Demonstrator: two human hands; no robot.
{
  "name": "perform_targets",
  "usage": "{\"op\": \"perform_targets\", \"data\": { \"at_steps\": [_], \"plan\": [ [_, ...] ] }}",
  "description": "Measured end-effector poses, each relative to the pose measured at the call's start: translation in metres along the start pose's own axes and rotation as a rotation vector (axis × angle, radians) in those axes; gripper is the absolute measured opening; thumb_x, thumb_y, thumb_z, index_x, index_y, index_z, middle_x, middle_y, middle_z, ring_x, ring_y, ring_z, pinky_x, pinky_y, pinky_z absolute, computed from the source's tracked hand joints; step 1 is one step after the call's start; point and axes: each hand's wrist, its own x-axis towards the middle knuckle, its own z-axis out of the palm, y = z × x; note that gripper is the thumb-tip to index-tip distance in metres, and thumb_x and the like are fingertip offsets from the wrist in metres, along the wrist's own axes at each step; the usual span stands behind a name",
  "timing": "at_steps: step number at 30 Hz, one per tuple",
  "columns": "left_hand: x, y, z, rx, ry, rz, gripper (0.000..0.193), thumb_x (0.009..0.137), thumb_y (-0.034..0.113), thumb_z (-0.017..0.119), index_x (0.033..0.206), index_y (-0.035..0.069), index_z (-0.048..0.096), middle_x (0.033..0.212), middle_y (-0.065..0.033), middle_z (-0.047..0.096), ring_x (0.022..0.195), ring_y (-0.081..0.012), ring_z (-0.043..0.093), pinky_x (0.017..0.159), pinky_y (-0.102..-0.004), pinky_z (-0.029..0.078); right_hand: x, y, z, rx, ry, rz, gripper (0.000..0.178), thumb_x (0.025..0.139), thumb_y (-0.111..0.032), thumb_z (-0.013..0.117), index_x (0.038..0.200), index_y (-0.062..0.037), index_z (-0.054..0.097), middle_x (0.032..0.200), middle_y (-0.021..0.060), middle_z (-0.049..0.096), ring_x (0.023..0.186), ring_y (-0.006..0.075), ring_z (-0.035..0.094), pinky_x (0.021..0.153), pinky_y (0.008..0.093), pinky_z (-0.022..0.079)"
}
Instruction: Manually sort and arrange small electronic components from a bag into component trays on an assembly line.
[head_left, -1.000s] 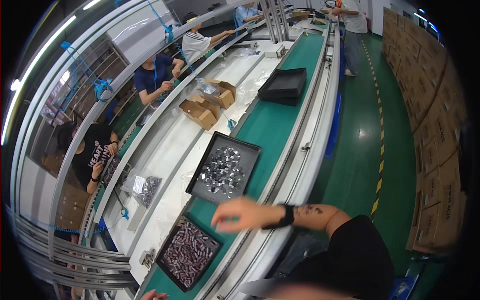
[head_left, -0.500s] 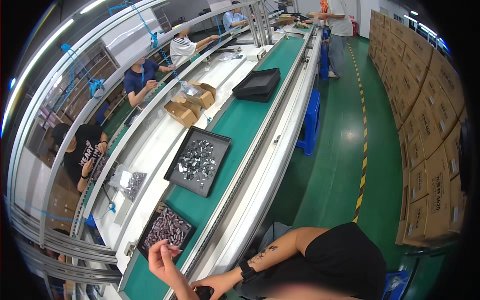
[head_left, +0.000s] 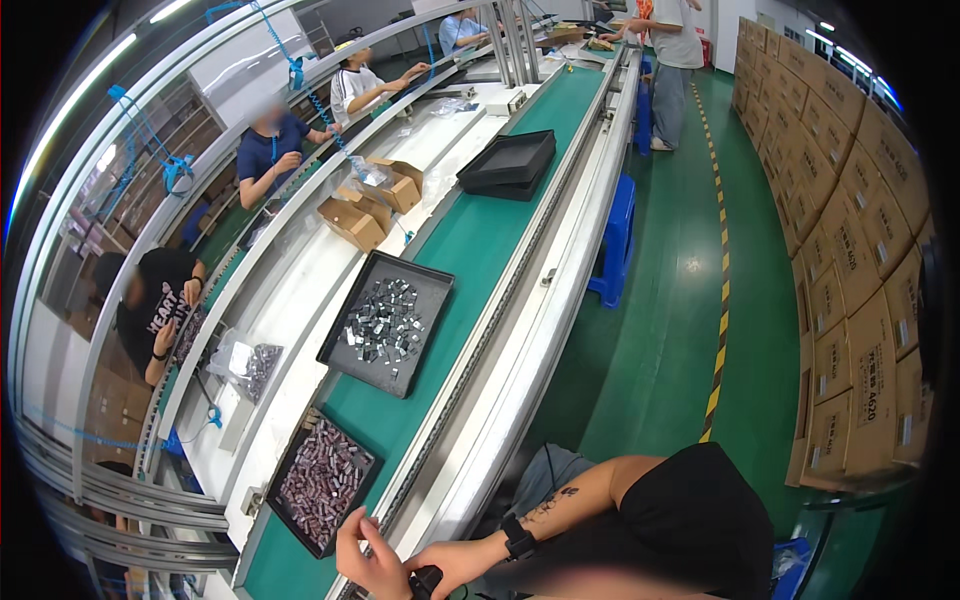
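My left hand [head_left: 368, 556] is raised just off the near edge of the conveyor. Its fingers look loosely bent and apart, with nothing visible between them. My right hand [head_left: 455, 562] closes round a small black device [head_left: 425, 580] at my left wrist; its exact kind is unclear. Nearest to my left hand is a black tray [head_left: 325, 545] full of small purplish-brown cylindrical parts [head_left: 322, 480]. Beyond it on the green belt [head_left: 385, 405] lies a larger black tray [head_left: 433, 300] with scattered small black and silver pieces [head_left: 385, 320].
Stacked black trays [head_left: 508, 165] sit farther up the belt. Opened cardboard boxes [head_left: 355, 222] and a bag of parts [head_left: 250, 368] stand on the white worktop. Several people work across the line. Right of it are a blue stool [head_left: 618, 245] and stacked cartons [head_left: 855, 280].
My left hand has drawn back from the tray of cylindrical parts, toward me and right, and its fingers have loosened. My right hand stays on the black device. The view has shifted slightly.
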Motion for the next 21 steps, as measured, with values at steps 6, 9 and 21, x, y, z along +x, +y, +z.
{"op": "perform_targets", "data": {
  "at_steps": [6, 9, 21],
  "plan": [
    [-0.027, -0.021, -0.002, -0.208, 0.046, -0.239, 0.017, 0.092, 0.008, 0.05, 0.105, -0.001, 0.056, 0.079, -0.0088, 0.06, 0.07, -0.0141, 0.056, 0.066, -0.0258, 0.046, -0.01, -0.014, -0.006, -0.071, 0.018, 0.026, 0.045, 0.069, -0.017, 0.07, 0.109, -0.002, 0.056, 0.102, 0.0131, 0.062, 0.093, 0.0234, 0.061, 0.079, 0.0323, 0.046],
    [-0.034, -0.032, -0.006, -0.565, 0.092, -0.441, 0.017, 0.093, 0.008, 0.051, 0.106, -0.002, 0.056, 0.082, -0.0101, 0.061, 0.074, -0.015, 0.057, 0.07, -0.0271, 0.048, -0.01, -0.032, -0.011, -0.102, -0.056, 0.083, 0.044, 0.07, -0.019, 0.071, 0.108, -0.0025, 0.056, 0.101, 0.0136, 0.063, 0.091, 0.0241, 0.062, 0.079, 0.0327, 0.046],
    [-0.015, -0.066, -0.062, -0.23, 0.114, -0.222, 0.016, 0.091, 0.005, 0.053, 0.105, 0.0, 0.057, 0.077, -0.0102, 0.061, 0.07, -0.0147, 0.056, 0.065, -0.0256, 0.047, 0.024, -0.047, -0.094, -0.054, 0.025, -0.012, 0.022, 0.09, -0.024, 0.058, 0.09, -0.0019, 0.059, 0.078, 0.0068, 0.062, 0.063, 0.011, 0.061, 0.057, 0.025, 0.049]
  ]
}}
